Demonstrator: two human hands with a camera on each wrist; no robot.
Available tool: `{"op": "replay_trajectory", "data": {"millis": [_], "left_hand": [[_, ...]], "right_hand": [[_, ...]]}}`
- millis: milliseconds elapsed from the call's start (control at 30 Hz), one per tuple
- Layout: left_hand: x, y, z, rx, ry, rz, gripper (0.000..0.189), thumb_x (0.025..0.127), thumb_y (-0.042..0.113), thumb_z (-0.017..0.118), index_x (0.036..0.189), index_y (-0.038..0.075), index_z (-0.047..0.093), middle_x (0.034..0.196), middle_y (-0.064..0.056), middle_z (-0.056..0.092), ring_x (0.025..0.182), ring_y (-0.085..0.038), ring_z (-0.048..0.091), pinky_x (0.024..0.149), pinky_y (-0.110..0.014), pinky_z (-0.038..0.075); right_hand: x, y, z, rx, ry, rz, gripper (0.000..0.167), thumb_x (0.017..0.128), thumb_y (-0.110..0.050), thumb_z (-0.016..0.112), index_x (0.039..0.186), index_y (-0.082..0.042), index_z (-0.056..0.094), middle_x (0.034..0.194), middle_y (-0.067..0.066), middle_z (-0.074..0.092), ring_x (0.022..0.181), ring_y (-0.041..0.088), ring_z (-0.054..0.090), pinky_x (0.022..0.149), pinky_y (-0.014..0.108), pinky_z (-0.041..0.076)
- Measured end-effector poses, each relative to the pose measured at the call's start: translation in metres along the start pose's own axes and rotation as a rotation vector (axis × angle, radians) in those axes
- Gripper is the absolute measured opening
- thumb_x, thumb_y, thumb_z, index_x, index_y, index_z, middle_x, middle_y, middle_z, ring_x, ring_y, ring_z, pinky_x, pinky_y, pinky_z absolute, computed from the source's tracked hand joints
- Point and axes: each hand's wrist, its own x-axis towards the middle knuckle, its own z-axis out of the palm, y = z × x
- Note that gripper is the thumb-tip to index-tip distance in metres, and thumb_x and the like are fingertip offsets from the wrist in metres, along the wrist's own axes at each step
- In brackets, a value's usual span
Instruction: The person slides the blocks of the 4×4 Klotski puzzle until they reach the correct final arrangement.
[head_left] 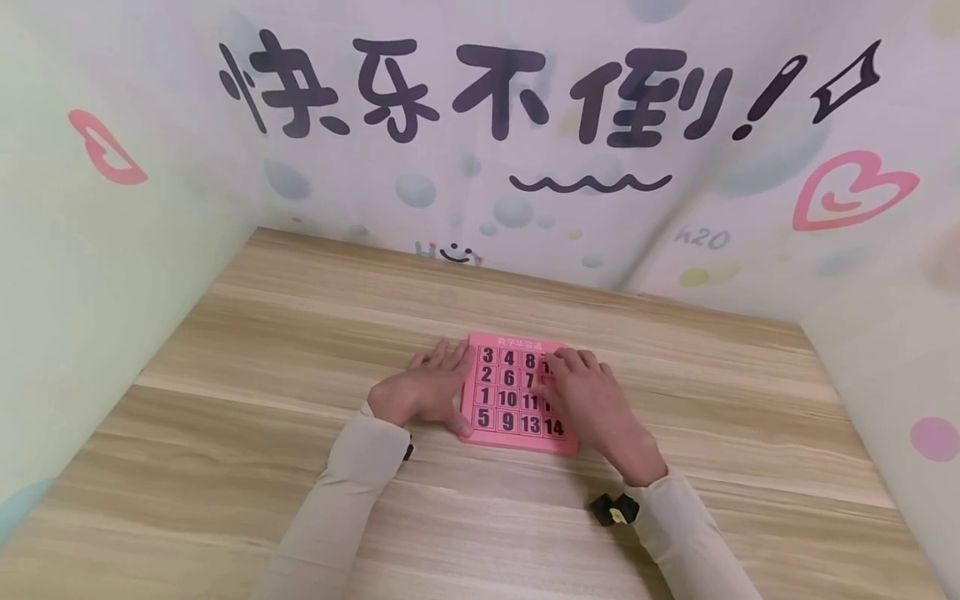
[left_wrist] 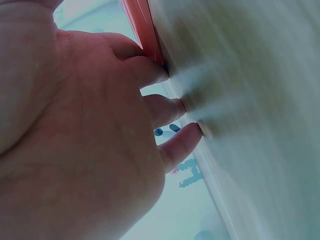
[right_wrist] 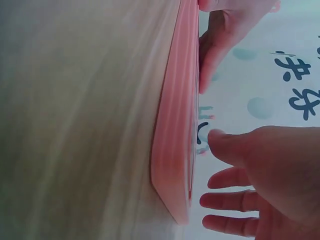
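A pink sliding number puzzle [head_left: 519, 442] with black-numbered tiles lies flat on the wooden table. My left hand [head_left: 423, 390] rests along its left side, thumb by the lower left corner. In the left wrist view, that hand's fingertips [left_wrist: 177, 105] touch the tabletop, the upper ones close against the puzzle's edge [left_wrist: 142, 30]. Over the right-hand tiles is my right hand [head_left: 596, 408], covering several numbers. The right wrist view shows that hand [right_wrist: 280, 175] with fingers spread and slightly bent beside the puzzle's edge [right_wrist: 172, 145]; whether a fingertip presses a tile cannot be seen.
The wood-grain table [head_left: 300, 350] extends around the puzzle on all sides. Behind it hangs a pale printed backdrop [head_left: 480, 208] with large black characters, and pale walls flank both sides. A black strap device [head_left: 615, 508] sits at my right wrist.
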Motion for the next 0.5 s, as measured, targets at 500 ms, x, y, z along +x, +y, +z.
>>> {"op": "replay_trajectory", "data": {"millis": [500], "left_hand": [[-0.0011, 0.0013, -0.0007, -0.006, -0.003, -0.002, 0.125, 0.075, 0.044, 0.082, 0.159, 0.008, -0.002, 0.166, -0.007, -0.009, 0.152, -0.032, -0.015, 0.123, -0.05, -0.004]], "right_hand": [[-0.0017, 0.0017, 0.0013, -0.026, -0.109, -0.003, 0.057, 0.101, -0.04, 0.054, 0.144, -0.001, 0.05, 0.149, 0.014, 0.047, 0.136, 0.04, 0.043, 0.109, 0.061, 0.038]]}}
